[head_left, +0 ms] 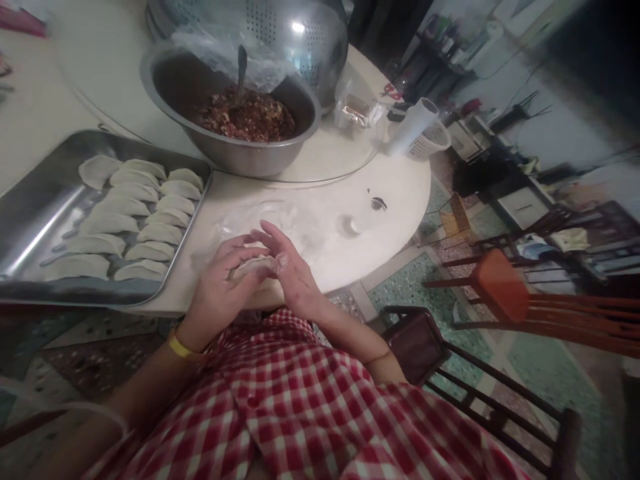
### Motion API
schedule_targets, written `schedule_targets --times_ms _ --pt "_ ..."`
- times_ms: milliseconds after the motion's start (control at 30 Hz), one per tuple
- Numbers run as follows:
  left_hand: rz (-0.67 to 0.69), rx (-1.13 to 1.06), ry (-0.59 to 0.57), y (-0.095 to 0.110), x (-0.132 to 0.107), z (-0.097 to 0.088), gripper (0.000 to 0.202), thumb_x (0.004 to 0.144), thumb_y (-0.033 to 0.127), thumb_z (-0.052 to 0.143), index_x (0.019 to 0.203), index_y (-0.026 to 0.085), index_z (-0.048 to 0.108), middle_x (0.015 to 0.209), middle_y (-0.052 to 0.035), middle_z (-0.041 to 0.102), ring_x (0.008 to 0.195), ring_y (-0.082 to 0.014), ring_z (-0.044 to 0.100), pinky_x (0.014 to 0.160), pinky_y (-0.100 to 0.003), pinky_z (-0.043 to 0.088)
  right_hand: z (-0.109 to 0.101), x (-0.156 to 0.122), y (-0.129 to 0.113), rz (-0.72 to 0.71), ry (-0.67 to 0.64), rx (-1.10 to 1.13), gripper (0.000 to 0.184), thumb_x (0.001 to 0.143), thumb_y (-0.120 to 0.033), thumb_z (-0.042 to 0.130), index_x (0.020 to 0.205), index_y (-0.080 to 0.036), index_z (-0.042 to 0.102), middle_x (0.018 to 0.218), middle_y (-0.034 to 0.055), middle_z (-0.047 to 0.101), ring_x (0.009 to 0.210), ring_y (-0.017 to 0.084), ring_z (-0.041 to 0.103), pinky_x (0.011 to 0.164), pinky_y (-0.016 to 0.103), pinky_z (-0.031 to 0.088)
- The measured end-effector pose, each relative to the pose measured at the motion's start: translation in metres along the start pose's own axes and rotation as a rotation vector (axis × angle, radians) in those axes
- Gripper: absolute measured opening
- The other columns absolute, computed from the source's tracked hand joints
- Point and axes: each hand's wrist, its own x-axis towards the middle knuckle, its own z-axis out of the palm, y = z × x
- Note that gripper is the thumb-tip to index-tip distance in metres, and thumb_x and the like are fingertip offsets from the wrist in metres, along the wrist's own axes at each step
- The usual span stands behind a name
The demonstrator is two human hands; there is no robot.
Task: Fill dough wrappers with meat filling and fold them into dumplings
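Between my two hands, just above the table's near edge, is a pale dumpling [253,265], partly hidden by my fingers. My left hand [225,280] curls around its left side, with the thumb in front. The fingers of my right hand [295,273] press at its right end, and flour marks the fingertips. To the left, a metal tray [30,193] holds two rows of folded dumplings [150,251]. Beyond my hands stands a steel bowl [235,157] of dark minced filling [245,117], with a spoon handle [242,65] sticking up from it.
White flour [295,220] dusts the table [395,227] past my hands. Behind the bowl rests a large perforated metal colander [320,40]. A white plastic basket [433,140] sits by the right edge. Wooden chairs [500,287] stand on the floor to the right.
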Motion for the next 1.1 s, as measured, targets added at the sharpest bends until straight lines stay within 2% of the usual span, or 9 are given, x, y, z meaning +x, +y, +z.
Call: schedule_targets --times_ms 100,200,300,433,633,700,800,1000,1100 --pt "-0.146 -0.291 0.029 0.001 0.001 0.008 0.016 0.085 0.038 0.069 0.09 0.023 0.071 0.125 -0.0057 0.068 0.125 -0.0263 0.06 0.105 -0.043 0.052 -0.002 0.002 -0.006 -0.043 -0.002 -0.04 0.061 0.099 -0.062 0.044 0.151 -0.031 0.039 0.156 0.0077 0.049 0.144 0.022 0.048 0.119 0.045 0.044" --pt "-0.362 -0.632 0.074 0.004 0.002 0.009 0.02 0.08 0.04 0.075 0.083 0.022 0.066 0.117 -0.0052 0.072 0.092 -0.0173 0.068 0.073 -0.03 0.059 -0.006 0.0 -0.015 -0.056 0.016 -0.091 0.057 0.097 -0.059 0.05 0.147 -0.031 0.044 0.148 0.0086 0.057 0.13 0.023 0.061 0.105 0.043 0.056" --pt "-0.473 -0.738 0.069 0.009 0.002 0.008 0.031 0.074 0.048 0.08 0.081 0.023 0.063 0.095 -0.0041 0.075 0.065 -0.0117 0.061 0.052 -0.025 0.05 -0.01 -0.004 -0.023 -0.098 0.119 -0.205 0.04 0.096 -0.052 0.056 0.13 -0.031 0.059 0.131 0.0073 0.065 0.113 0.02 0.067 0.086 0.036 0.063" --pt "-0.496 -0.755 0.08 0.013 0.0 0.004 0.036 0.066 0.049 0.086 0.078 0.024 0.063 0.089 -0.0014 0.075 0.06 -0.0108 0.057 0.049 -0.024 0.048 -0.011 -0.008 -0.031 -0.274 0.173 -0.437 0.015 0.093 -0.039 0.065 0.103 -0.028 0.069 0.102 0.004 0.071 0.099 0.019 0.067 0.083 0.036 0.061" --pt "-0.419 -0.716 0.116 0.015 -0.006 -0.002 0.02 0.071 0.032 0.082 0.076 0.024 0.065 0.089 0.0007 0.075 0.062 -0.0102 0.059 0.055 -0.026 0.05 -0.005 -0.009 -0.032 -0.378 0.123 -0.553 0.008 0.091 -0.027 0.068 0.099 -0.025 0.068 0.091 0.0031 0.075 0.087 0.018 0.069 0.081 0.036 0.059" --pt "-0.401 -0.698 0.12 0.015 -0.008 -0.004 0.016 0.073 0.029 0.08 0.076 0.023 0.066 0.089 0.0007 0.075 0.061 -0.0101 0.06 0.056 -0.026 0.051 -0.005 -0.01 -0.029 -0.341 0.114 -0.527 0.006 0.093 -0.024 0.064 0.094 -0.024 0.07 0.09 0.0027 0.075 0.085 0.017 0.069 0.081 0.034 0.058" --pt "-0.391 -0.702 0.127 0.015 -0.01 -0.005 0.011 0.075 0.026 0.077 0.076 0.022 0.067 0.089 0.0012 0.075 0.059 -0.0092 0.062 0.054 -0.024 0.052 -0.005 -0.013 -0.025 -0.156 0.14 -0.383 0.009 0.09 -0.023 0.062 0.09 -0.023 0.071 0.087 0.0008 0.074 0.082 0.015 0.069 0.08 0.032 0.057" --pt "-0.305 -0.71 0.241 0.013 -0.013 0.001 0.008 0.071 0.021 0.078 0.072 0.019 0.07 0.085 -0.0004 0.076 0.059 -0.0092 0.066 0.05 -0.018 0.054 -0.005 -0.014 -0.014 0.288 0.141 0.173 0.015 0.08 -0.032 0.072 0.089 -0.022 0.067 0.076 -0.0042 0.066 0.068 0.009 0.062 0.067 0.023 0.053" --pt "-0.281 -0.717 0.279 0.014 -0.013 0.003 0.01 0.065 0.016 0.079 0.071 0.019 0.073 0.084 -0.0008 0.077 0.059 -0.0104 0.067 0.051 -0.018 0.055 -0.004 -0.016 -0.01 0.338 0.102 0.275 0.02 0.079 -0.035 0.073 0.092 -0.022 0.067 0.074 -0.0045 0.065 0.067 0.009 0.063 0.065 0.022 0.052"
